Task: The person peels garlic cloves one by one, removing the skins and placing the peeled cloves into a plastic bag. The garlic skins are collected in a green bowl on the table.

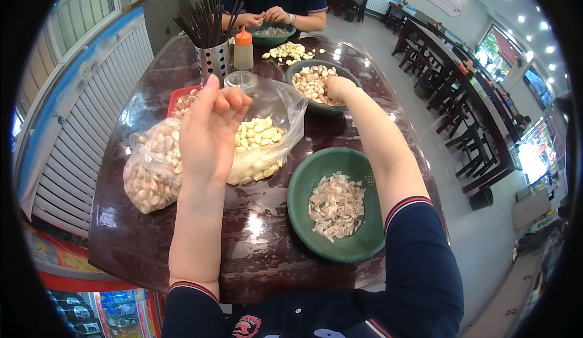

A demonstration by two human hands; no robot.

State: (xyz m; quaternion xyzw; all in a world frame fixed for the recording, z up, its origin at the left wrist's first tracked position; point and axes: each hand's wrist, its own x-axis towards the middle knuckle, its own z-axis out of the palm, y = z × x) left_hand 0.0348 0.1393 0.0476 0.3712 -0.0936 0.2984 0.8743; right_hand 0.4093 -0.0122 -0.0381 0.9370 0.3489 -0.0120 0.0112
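Note:
My left hand [212, 133] is raised over the table with its palm turned up. The fingers curl loosely apart from the thumb, and nothing shows in them. My right hand [340, 88] reaches into a dark bowl [321, 108] of unpeeled garlic cloves [309, 83]; its fingertips are hidden among them. Behind and beside my left hand lies an open clear plastic bag [294, 119] of peeled garlic cloves [258, 134]. On its other side rests a filled plastic bag of unpeeled cloves [152, 183]. Dry garlic skins [337, 206] lie in a green plastic basin [300, 206] near my right forearm.
Across the dark table [255, 265], a person [273, 1] works over a green bowl [266, 41]. Peeled cloves [291, 52] lie loose before it. A chopstick holder [213, 62], squeeze bottle [243, 53], clear jar [240, 79] and red tray [172, 103] stand at the left.

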